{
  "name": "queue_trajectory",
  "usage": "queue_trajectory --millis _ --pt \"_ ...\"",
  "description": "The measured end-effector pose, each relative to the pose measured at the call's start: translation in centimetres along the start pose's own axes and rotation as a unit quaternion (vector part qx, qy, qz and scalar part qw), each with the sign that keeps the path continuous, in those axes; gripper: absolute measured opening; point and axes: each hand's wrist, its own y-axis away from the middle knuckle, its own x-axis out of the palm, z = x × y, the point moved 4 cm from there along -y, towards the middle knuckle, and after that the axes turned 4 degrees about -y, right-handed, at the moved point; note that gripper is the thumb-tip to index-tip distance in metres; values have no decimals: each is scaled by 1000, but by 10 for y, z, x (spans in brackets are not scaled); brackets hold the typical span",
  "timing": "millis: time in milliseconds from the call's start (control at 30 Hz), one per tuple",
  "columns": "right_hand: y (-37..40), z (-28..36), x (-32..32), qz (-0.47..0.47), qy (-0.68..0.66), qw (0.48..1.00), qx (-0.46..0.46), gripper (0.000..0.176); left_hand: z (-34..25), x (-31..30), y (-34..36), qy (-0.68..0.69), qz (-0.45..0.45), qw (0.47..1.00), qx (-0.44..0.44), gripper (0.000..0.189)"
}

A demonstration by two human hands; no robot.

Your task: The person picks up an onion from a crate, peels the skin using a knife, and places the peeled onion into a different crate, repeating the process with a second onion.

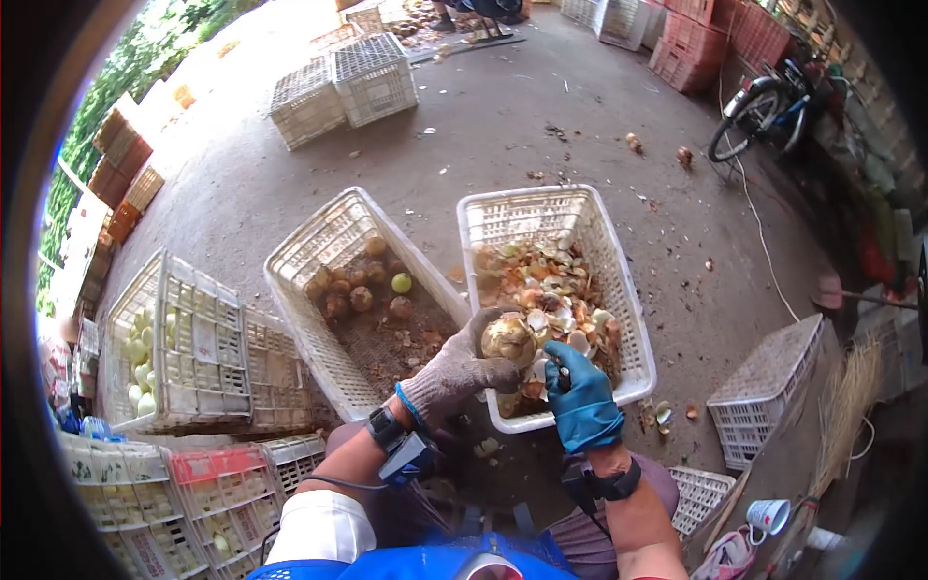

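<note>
In a grey knit glove, my left hand (464, 367) is closed around a round, partly skinned bulb (508, 341), pale yellow with brownish patches. My right hand (582, 396), in a blue rubber glove, is closed close beside it. A small dark piece shows between its fingers, but what it belongs to is hidden. Both hands are over the near left part of a white crate of peelings (633, 319), full of pale and brown scraps. To the left, a second white crate (314, 362) holds several brown bulbs (360, 299) and one green one (401, 282) on loose dirt.
White crates (203, 338) with pale peeled bulbs stand at left, more (217, 503) at lower left. An upturned crate (768, 387) sits at right near a mug (768, 517). Farther off are stacked crates (372, 77), a bicycle (764, 111) and a person's leg (443, 17).
</note>
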Motion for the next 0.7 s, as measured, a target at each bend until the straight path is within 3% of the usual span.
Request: queue_trajectory --millis 100,200,267,333,433,533,700 --pt "4 -23 7 4 -56 998 27 30 12 4 -12 16 10 1000 12 88" --pt "8 -27 7 74 -161 969 169 28 13 7 -15 48 -8 998 -30 89" --pt "10 -25 8 93 -215 948 216 25 14 5 -15 50 -15 998 -41 90" --pt "11 -24 9 109 -267 922 259 23 12 7 -16 53 5 999 -1 91" --pt "11 -21 11 118 -265 921 261 21 19 1 -19 0 -6 999 40 90" --pt "11 -18 13 59 -276 929 241 23 18 -1 -18 -3 -28 999 28 85" --pt "2 -8 6 16 -92 993 66 29 4 -4 -9 -44 -79 995 -32 72"
